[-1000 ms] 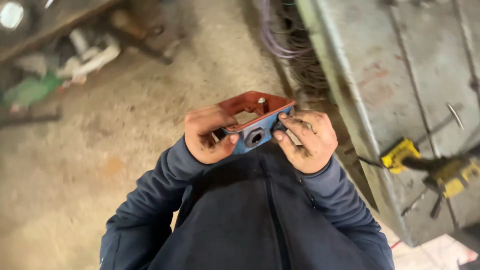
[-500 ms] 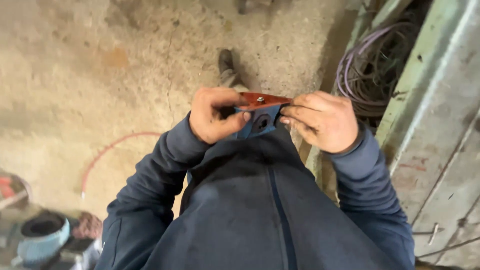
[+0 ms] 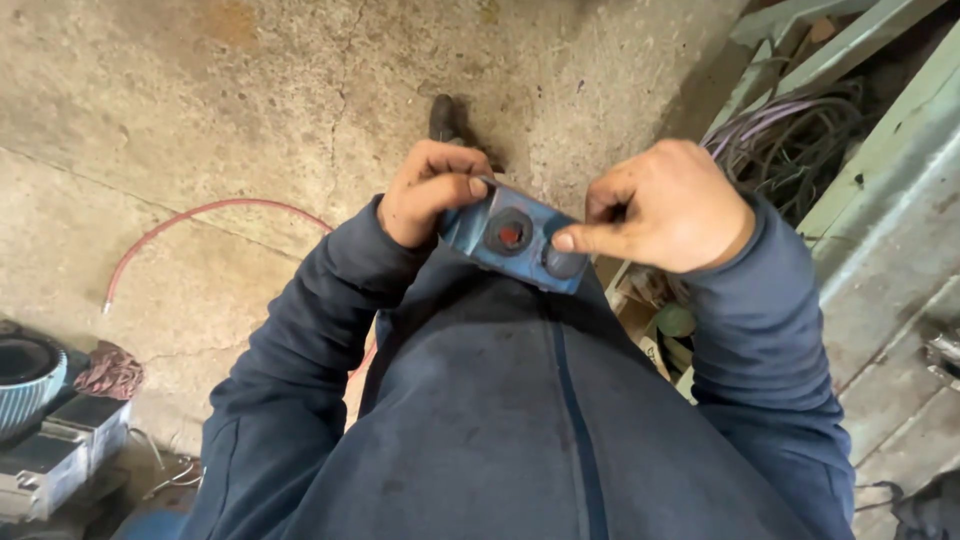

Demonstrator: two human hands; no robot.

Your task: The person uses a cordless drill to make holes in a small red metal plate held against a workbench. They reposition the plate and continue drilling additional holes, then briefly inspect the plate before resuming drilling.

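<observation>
Blue metal block [image 3: 515, 240], two hands

Soft, even daylight fills the scene, with no hard glare anywhere. The concrete floor [image 3: 250, 110] is the brightest area, pale and slightly washed at the top. A dim shadow lies on it just beyond the hands. The dark blue jacket [image 3: 520, 420] takes up the lower half and reads flat and underexposed, its folds barely showing. The left hand [image 3: 430, 190], right hand [image 3: 665, 205] and the blue block [image 3: 515, 240] between them are fairly sharp. Corners are softer: the grey boxes [image 3: 50, 460] at lower left and the cable bundle [image 3: 800, 140] at upper right look smeared.
</observation>
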